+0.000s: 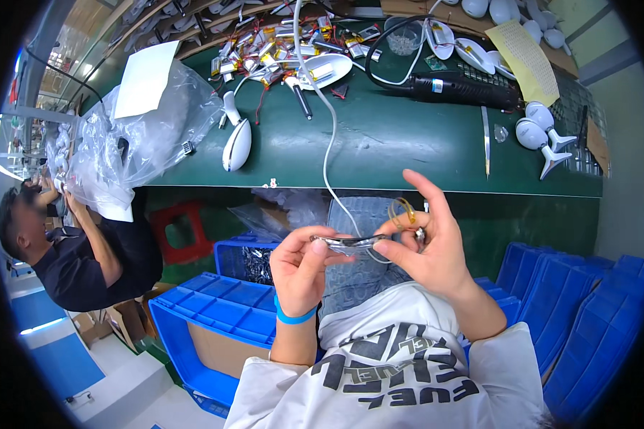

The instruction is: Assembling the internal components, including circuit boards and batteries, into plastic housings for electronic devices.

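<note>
In front of my lap, both hands hold a thin, slightly curved, dark-rimmed clear piece (350, 245), seen nearly edge-on; its kind I cannot make out. My left hand (298, 266), with a blue wristband (295, 317), pinches one end between thumb and fingers. At the other end, my right hand (431, 250) presses with its thumb, its index finger raised. Thin yellow loops (401, 211) and a small shiny metal part (420, 234) show among the right fingers. A white cable (328, 154) hangs from the bench down behind the held piece.
Battery packs (268, 53), white shells (237, 146) and a black hand tool (465, 89) lie on the green bench (401, 143). White-headed parts (533, 134) and tweezers (486, 143) are at right. Blue crates (218, 304) flank me. A person (79, 250) works at left beside plastic bags (157, 114).
</note>
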Motion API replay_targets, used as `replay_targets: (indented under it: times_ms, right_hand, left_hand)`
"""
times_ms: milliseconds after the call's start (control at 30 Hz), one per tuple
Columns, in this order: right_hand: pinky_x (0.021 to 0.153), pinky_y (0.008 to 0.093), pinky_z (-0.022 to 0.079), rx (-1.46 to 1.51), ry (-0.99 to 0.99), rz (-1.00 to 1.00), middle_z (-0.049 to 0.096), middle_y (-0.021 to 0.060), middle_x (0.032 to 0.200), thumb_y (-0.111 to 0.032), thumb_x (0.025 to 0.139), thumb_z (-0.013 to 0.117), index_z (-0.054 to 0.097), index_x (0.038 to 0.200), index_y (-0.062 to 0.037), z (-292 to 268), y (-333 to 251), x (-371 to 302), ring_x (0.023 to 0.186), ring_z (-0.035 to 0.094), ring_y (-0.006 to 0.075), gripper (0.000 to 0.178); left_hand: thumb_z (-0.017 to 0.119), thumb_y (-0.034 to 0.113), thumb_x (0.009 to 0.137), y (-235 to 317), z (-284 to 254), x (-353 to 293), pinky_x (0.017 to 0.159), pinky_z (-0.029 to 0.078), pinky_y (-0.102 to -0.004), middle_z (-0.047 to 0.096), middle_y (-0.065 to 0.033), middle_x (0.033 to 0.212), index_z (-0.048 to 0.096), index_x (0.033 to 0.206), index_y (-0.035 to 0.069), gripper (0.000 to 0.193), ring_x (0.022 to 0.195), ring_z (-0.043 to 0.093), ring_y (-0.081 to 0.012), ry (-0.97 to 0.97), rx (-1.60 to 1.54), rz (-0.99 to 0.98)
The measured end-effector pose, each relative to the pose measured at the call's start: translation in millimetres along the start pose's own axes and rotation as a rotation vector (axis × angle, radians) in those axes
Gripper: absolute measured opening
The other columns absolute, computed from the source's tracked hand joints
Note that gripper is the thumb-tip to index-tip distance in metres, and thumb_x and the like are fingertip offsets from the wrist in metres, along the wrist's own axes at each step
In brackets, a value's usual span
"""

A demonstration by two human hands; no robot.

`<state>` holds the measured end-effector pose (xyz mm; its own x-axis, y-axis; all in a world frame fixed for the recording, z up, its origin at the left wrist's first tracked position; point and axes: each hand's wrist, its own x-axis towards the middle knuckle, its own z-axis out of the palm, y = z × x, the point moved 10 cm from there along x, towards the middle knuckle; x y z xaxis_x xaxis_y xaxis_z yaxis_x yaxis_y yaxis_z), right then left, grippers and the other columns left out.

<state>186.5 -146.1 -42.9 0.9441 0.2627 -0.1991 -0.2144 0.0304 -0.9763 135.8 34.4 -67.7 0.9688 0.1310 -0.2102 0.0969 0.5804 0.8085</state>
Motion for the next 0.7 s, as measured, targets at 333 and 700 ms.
replay_targets:
  times_ms: [333, 700]
  right_hand:
    - [0.069, 0.0345, 0.045, -0.534, -0.102, -0.585, 0.066, 0.0136, 0.088, -0.008, 0.079, 0.067, 0.021, 0.143, 0.0114, 13, -30, -14, 0.07, 0.061, 0.0269, 0.081]
    - [0.054, 0.0325, 0.032, -0.929, -0.215, -0.838, 0.051, 0.0016, 0.067, -0.01, 0.073, 0.072, 0.036, 0.14, 0.0076, 38, -41, -23, 0.056, 0.046, 0.0169, 0.078]
  left_hand:
    - [0.05, 0.0, 0.097, -25, 2, 2, 0.072, 0.059, -0.0291, 0.064, -0.0108, 0.094, 0.058, 0.107, -0.004, 0.013, 0.081, 0.069, -0.0179, 0.0, 0.33, -0.079]
    - [0.054, -0.006, 0.093, -41, 12, 3, 0.08, 0.058, -0.0276, 0.058, -0.0117, 0.11, 0.06, 0.109, -0.006, 0.017, 0.092, 0.067, -0.0181, -0.132, 0.364, -0.103]
